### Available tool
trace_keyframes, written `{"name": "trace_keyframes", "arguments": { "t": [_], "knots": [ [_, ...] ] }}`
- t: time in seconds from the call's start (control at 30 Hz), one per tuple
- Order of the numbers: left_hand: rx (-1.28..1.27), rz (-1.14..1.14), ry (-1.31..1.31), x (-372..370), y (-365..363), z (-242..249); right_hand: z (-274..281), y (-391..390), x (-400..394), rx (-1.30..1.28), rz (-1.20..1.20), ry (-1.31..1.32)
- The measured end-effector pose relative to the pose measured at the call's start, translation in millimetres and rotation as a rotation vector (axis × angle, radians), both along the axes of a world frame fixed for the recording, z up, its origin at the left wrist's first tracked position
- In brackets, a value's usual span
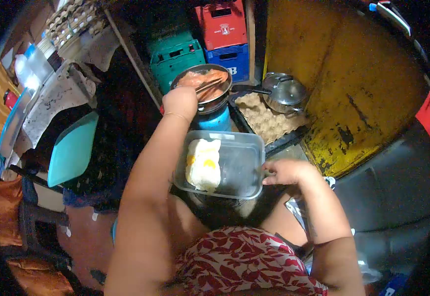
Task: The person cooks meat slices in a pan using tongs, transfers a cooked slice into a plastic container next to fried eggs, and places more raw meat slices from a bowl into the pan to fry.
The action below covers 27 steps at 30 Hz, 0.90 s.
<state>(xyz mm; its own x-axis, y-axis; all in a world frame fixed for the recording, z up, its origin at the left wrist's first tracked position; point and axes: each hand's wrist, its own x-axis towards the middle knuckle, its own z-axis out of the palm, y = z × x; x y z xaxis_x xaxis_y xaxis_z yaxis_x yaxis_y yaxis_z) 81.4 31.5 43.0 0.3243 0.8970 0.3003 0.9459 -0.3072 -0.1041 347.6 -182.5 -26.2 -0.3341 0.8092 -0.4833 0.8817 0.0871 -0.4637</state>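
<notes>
A dark frying pan [229, 74] with orange-red food [195, 79] in it stands over a blue gas canister [215, 121]. My left hand [181, 102] is closed at the pan's near left side, round tongs or a similar utensil [209, 85] whose tips reach into the food. Below the pan, a clear plastic container [244, 165] holds fried eggs [204, 167] with yellow yolks on its left side. My right hand [285, 172] grips the container's right edge between thumb and fingers.
Right of the pan, a lidded metal pot [285, 92] stands beside an egg carton [262, 116]. Green [175, 61], red [223, 24] and blue [234, 61] crates are behind. A yellow panel [338, 84] rises at right; a teal lid [74, 148] lies left.
</notes>
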Motion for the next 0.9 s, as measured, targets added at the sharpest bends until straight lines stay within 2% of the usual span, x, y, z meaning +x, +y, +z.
{"name": "trace_keyframes", "arguments": {
  "t": [0.17,0.23,0.27,0.37,0.53,0.7,0.9],
  "knots": [
    [-0.015,0.057,0.053,30,21,-10,-5,2,2,0.011,0.001,-0.012],
    [0.085,0.019,0.086,29,18,-4,-11,2,4,0.004,-0.001,0.040],
    [-0.006,0.008,0.100,29,17,-2,-11,2,5,0.000,-0.002,0.044],
    [0.033,0.005,0.165,21,6,9,-7,4,5,0.010,0.042,0.056],
    [-0.014,0.051,0.126,-7,11,1,-8,5,5,-0.005,0.018,0.023],
    [0.009,0.113,-0.101,-44,-15,7,-5,4,5,-0.010,0.027,0.016],
    [0.151,0.016,0.055,-100,-10,12,-1,4,-1,-0.029,0.007,-0.006]
  ]
}}
